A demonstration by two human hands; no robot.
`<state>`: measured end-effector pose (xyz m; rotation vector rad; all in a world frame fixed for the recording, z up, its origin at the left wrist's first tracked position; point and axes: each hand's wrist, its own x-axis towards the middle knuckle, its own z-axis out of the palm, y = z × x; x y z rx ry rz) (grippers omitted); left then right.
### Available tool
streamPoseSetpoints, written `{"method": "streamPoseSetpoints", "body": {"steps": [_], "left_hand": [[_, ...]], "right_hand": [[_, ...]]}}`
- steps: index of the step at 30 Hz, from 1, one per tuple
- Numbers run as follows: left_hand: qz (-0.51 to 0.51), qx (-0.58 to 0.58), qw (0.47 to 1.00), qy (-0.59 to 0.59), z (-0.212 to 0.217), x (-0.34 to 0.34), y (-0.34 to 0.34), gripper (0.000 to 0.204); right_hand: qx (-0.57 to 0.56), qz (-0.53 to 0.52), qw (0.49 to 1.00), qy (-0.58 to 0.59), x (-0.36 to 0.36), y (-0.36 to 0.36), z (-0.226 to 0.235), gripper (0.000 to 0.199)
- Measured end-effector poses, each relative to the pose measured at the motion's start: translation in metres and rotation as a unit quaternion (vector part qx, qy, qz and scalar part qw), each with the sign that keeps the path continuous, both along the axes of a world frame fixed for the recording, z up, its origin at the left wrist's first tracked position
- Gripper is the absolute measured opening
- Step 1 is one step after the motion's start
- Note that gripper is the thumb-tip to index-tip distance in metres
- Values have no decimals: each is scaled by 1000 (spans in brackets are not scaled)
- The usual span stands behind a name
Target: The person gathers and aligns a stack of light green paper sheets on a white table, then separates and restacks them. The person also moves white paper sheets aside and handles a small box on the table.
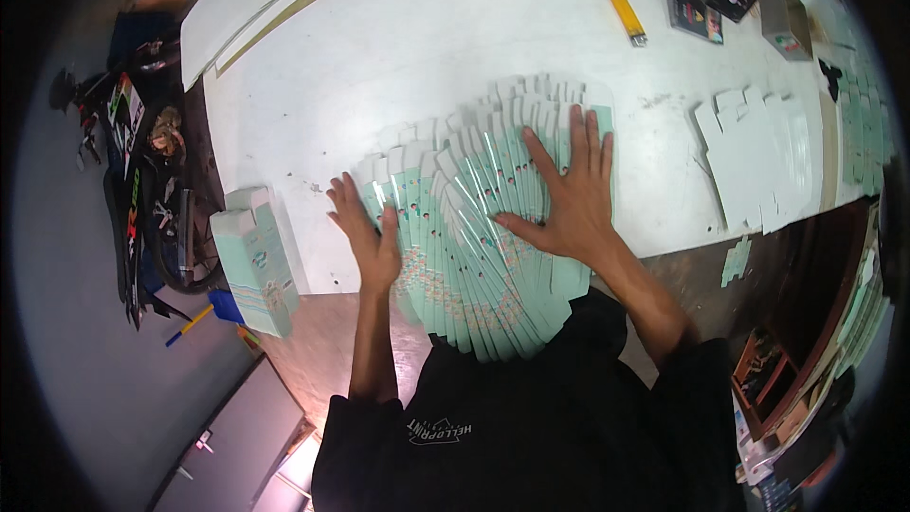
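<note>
Head view: the person's right hand lies flat, fingers spread, pressing on the fan of mint-green flat cartons at the near edge of the white table. Left hand, open with its fingers close together, steadies the fan's nine o'clock side. Risk, as a judgement: the fan's six o'clock end overhangs the table edge, so easing the pressure could let slick cartons slide off. At nine o'clock a made-up carton stands; at three o'clock lie white blanks, well apart.
</note>
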<state>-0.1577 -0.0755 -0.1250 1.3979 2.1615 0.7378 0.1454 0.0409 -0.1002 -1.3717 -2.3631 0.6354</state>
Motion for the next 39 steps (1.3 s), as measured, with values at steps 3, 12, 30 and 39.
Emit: {"method": "streamPoseSetpoints", "body": {"steps": [3, 12, 30, 39], "left_hand": [[-10, -7, 1000, -12, 7, 12, 8, 85], [-59, -15, 995, -84, 26, 13, 10, 106], [-206, -100, 964, 137, 22, 42, 31, 99], [-494, 66, 866, 31, 80, 130, 132, 85]], "right_hand": [[-18, 1, 1000, -17, 1, 1, 5, 103], [-38, -4, 999, -36, 0, 6, 8, 106], [-26, 23, 997, -62, -10, 8, 0, 99], [-50, 5, 997, -59, 9, 12, 10, 105]]}}
